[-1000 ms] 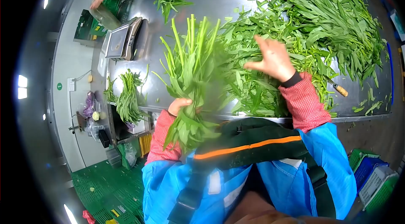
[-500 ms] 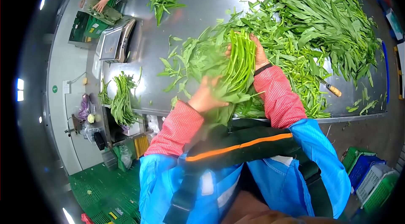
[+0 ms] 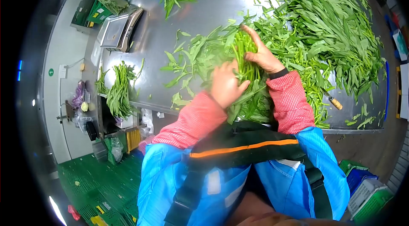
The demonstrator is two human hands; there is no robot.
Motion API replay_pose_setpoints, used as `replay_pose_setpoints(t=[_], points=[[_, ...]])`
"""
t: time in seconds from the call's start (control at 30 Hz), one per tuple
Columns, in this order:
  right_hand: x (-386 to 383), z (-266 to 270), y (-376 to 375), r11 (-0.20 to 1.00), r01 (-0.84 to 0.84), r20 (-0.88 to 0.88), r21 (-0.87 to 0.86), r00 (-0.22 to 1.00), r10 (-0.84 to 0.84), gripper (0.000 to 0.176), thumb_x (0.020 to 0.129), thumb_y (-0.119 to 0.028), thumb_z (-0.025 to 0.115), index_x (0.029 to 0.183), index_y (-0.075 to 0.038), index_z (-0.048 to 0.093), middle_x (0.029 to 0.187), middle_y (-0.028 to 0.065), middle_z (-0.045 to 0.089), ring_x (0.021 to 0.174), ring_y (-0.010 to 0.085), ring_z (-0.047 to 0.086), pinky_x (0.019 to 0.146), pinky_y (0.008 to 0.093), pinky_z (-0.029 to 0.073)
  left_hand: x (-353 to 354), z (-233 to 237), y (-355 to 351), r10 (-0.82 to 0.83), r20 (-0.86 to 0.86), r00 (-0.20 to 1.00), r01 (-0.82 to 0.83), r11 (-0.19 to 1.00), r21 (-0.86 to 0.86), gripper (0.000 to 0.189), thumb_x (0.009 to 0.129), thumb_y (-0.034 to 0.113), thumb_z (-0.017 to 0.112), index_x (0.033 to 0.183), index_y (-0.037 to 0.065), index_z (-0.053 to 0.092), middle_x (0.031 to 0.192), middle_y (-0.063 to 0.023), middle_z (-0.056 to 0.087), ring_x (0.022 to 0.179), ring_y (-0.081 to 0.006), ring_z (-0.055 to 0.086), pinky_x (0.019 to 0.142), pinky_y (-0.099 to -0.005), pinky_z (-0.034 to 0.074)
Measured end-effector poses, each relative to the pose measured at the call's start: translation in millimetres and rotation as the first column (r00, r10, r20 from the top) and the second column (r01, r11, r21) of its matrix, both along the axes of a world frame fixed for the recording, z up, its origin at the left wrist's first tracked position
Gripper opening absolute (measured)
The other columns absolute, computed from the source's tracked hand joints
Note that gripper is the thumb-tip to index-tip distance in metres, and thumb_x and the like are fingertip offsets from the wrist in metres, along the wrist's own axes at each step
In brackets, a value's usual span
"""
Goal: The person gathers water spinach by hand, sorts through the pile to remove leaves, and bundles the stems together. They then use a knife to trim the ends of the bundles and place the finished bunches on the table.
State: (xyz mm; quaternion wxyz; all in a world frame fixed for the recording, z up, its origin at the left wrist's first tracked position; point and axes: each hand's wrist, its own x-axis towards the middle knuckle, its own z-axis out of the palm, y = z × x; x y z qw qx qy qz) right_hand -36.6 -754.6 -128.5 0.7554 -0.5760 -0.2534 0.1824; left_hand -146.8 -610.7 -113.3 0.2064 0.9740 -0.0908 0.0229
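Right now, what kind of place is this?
It looks like a vegetable packing room, though I can't be sure. Leafy greens are heaped on a big metal table, there's a weighing scale, and plastic crates sit nearby.

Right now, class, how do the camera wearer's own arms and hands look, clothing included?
The bare left hand and bare right hand wear no gloves. Red-and-white, finely checked fabric oversleeves cover the forearms, with bright-blue, smooth-looking sleeves above them. A narrow, dark cuff circles the right wrist.
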Motion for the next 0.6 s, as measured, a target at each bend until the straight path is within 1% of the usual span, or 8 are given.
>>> replay_pose_setpoints(t=[0.13, 0.17, 0.27, 0.33, 0.4, 0.47, 0.53, 0.6], points=[[7.0, 16.1, 8.6, 0.951, 0.042, 0.202, -0.307, 0.979, 0.022, 0.070, 0.075, -0.023, 0.076, 0.134, -0.005, 0.044, 0.130, 0.0110, 0.053, 0.121, 0.0242, 0.049, 0.106, 0.0359, 0.035, -8.3, -6.2, -15.8, 0.007, 0.146, 0.989, -0.030, 0.986, 0.162, 0.055, 0.074, 0.022, 0.071, 0.117, -0.005, 0.052, 0.112, -0.0182, 0.058, 0.109, -0.0330, 0.054, 0.098, -0.0500, 0.040], [6.1, 16.4, 13.2, 0.952, 0.053, 0.198, -0.300, 0.980, 0.008, 0.049, 0.078, -0.009, 0.069, 0.125, -0.006, 0.052, 0.117, 0.0086, 0.061, 0.110, 0.0208, 0.056, 0.097, 0.0339, 0.044, -9.4, -3.9, -14.5, 0.008, 0.118, 0.993, -0.023, 0.991, 0.134, 0.055, 0.074, 0.021, 0.071, 0.118, -0.006, 0.051, 0.113, -0.0185, 0.057, 0.110, -0.0330, 0.054, 0.098, -0.0502, 0.040], [9.7, 37.0, 8.0, 0.954, 0.269, 0.367, -0.132, 0.908, -0.205, 0.041, 0.082, -0.006, 0.066, 0.121, -0.007, 0.053, 0.105, 0.0092, 0.063, 0.095, 0.0196, 0.062, 0.085, 0.0330, 0.051, -18.0, 9.2, 3.9, -0.094, 0.220, 0.971, 0.085, 0.995, 0.050, 0.062, 0.075, 0.016, 0.068, 0.130, -0.001, 0.044, 0.124, -0.0205, 0.052, 0.113, -0.0340, 0.052, 0.097, -0.0488, 0.040], [8.2, 113.2, -22.0, 0.960, 0.264, 0.305, -0.096, 0.925, -0.224, 0.032, 0.085, -0.006, 0.063, 0.116, -0.006, 0.053, 0.096, 0.0113, 0.063, 0.086, 0.0205, 0.065, 0.077, 0.0334, 0.054, -30.8, 8.8, 29.7, -0.241, 0.344, 0.907, 0.214, 0.970, 0.115, 0.066, 0.077, 0.014, 0.066, 0.137, 0.004, 0.040, 0.129, -0.0237, 0.048, 0.111, -0.0369, 0.052, 0.094, -0.0469, 0.040], [21.8, 169.4, -48.1, 0.921, 0.320, 0.392, 0.224, 0.835, -0.385, 0.023, 0.089, -0.010, 0.062, 0.110, -0.004, 0.057, 0.085, 0.0103, 0.067, 0.076, 0.0151, 0.066, 0.070, 0.0278, 0.054, -47.3, -8.2, 61.9, -0.187, -0.008, 0.982, 0.184, 0.962, 0.203, 0.065, 0.074, 0.019, 0.071, 0.134, 0.017, 0.047, 0.139, -0.0178, 0.041, 0.129, -0.0341, 0.040, 0.104, -0.0571, 0.031], [68.9, 181.0, -69.0, 0.879, 0.415, 0.283, 0.234, 0.836, -0.470, 0.023, 0.089, -0.011, 0.062, 0.110, -0.003, 0.055, 0.085, 0.0098, 0.067, 0.077, 0.0151, 0.066, 0.067, 0.0274, 0.054, -52.1, -30.1, 97.0, -0.054, -0.333, 0.941, 0.184, 0.910, 0.370, 0.068, 0.070, 0.036, 0.077, 0.131, 0.018, 0.054, 0.133, -0.0159, 0.050, 0.127, -0.0306, 0.043, 0.105, -0.0619, 0.027], [117.2, 146.4, -66.6, 0.688, 0.719, 0.654, -0.095, 0.567, -0.502, 0.023, 0.088, -0.010, 0.064, 0.110, -0.005, 0.057, 0.088, 0.0071, 0.068, 0.075, 0.0141, 0.066, 0.066, 0.0242, 0.053, -37.5, 5.0, 107.2, -0.074, -0.487, 0.870, 0.177, 0.969, 0.170, 0.064, 0.073, 0.039, 0.075, 0.129, 0.014, 0.056, 0.123, -0.0137, 0.058, 0.120, -0.0285, 0.051, 0.106, -0.0567, 0.030], [111.5, 152.6, -39.8, 0.682, 0.731, 0.836, -0.013, 0.382, -0.394, 0.024, 0.087, -0.010, 0.066, 0.110, -0.005, 0.058, 0.088, 0.0053, 0.068, 0.075, 0.0126, 0.067, 0.064, 0.0222, 0.052, -16.7, 12.5, 129.6, -0.187, -0.500, 0.845, 0.006, 0.940, -0.341, 0.066, 0.075, 0.041, 0.073, 0.131, 0.012, 0.054, 0.120, -0.0132, 0.060, 0.118, -0.0285, 0.053, 0.107, -0.0514, 0.031]])
